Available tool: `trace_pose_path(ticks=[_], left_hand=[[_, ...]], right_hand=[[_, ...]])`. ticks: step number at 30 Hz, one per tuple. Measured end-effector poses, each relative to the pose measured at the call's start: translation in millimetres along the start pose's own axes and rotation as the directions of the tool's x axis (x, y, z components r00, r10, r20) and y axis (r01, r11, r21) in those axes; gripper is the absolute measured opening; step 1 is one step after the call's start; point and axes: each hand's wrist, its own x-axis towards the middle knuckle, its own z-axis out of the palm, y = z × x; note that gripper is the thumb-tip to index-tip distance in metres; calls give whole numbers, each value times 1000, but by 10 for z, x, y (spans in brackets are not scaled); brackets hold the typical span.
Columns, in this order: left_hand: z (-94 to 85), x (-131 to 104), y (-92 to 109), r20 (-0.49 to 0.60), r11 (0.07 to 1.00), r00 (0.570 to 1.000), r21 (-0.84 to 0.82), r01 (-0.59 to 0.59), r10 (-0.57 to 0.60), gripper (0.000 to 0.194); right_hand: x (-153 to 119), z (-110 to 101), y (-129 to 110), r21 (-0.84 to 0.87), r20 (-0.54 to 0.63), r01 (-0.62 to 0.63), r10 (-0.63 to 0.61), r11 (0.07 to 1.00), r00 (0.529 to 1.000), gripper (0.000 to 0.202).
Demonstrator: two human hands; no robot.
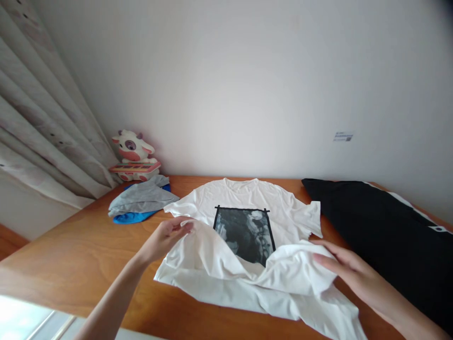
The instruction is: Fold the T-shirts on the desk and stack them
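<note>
A white T-shirt (283, 200) with a dark printed picture (244, 233) lies on the wooden table, its neckline toward the wall. My left hand (173, 233) pinches the shirt's left side, lifting the fabric off the table. On the opposite side, my right hand (336, 259) grips another part of the shirt between thumb and fingers. Between both hands the raised cloth sags and covers the lower edge of the print. The shirt's lower part hangs loosely toward me in folds.
A grey and blue garment (141, 200) lies bunched at the left, before a toy cow with a keyboard (134, 156). Black clothing (382, 236) covers the table's right side. Behind the wooden table (88, 255) stands a wall; a curtain (42, 104) hangs at left.
</note>
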Motion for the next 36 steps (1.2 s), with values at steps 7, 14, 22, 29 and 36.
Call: trace_pose_path(ticks=[7, 14, 22, 29, 36], left_hand=[[177, -80, 95, 406, 1000, 914, 5, 0, -2, 63], [199, 389, -702, -363, 878, 931, 460, 132, 50, 39], [-129, 692, -1009, -705, 558, 648, 428, 711, -287, 69], [-335, 848, -1252, -700, 669, 601, 236, 705, -386, 30], [-299, 799, -1414, -743, 849, 612, 115, 516, -271, 22]], right_hand=[[-131, 175, 105, -304, 260, 264, -187, 915, 947, 42], [430, 369, 406, -607, -22, 389, -504, 693, 863, 49], [631, 358, 1037, -810, -17, 302, -535, 503, 845, 52], [667, 352, 1116, -784, -69, 320, -588, 531, 806, 49], [810, 582, 579, -690, -56, 425, -629, 586, 776, 35]])
